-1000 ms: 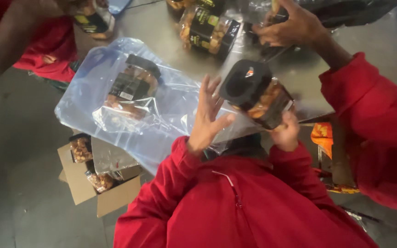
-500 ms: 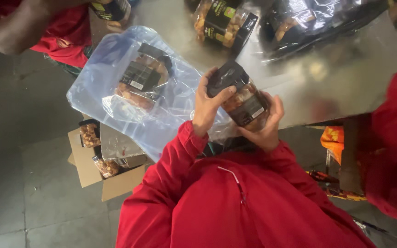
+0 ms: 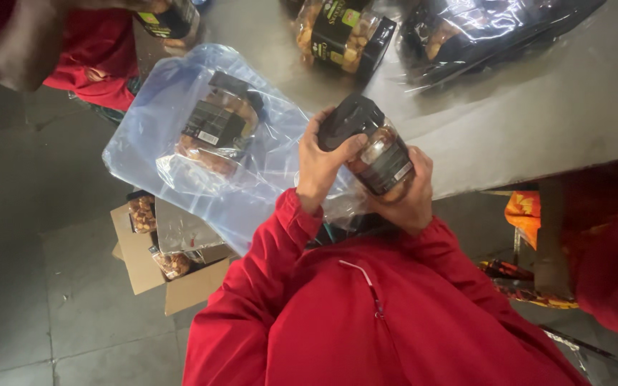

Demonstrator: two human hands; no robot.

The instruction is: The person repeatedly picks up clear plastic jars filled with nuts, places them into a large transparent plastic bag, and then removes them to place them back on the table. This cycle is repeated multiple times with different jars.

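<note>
I hold a clear jar of nuts (image 3: 388, 168) with a black lid (image 3: 348, 121) and dark label in front of my chest, at the near edge of the metal table (image 3: 538, 121). My left hand (image 3: 323, 161) grips the lid end from the left. My right hand (image 3: 409, 204) cups the jar's body from below. Just left of the jar lies a clear plastic bag (image 3: 173, 121) with another such jar (image 3: 216, 132) inside it. My red sleeves reach up to both hands.
More jars (image 3: 341, 32) and a bagged jar (image 3: 466, 32) lie at the table's far side. Another person's red sleeve and arm (image 3: 30, 43) sit at top left holding a jar (image 3: 173, 18). A cardboard box (image 3: 159, 250) of bagged jars stands on the floor at left. Someone in red stands at right.
My left hand came off the plastic bag and closed on the jar's lid. The jar dropped lower, closer to my chest. The other person's hand at the top right has gone from view.
</note>
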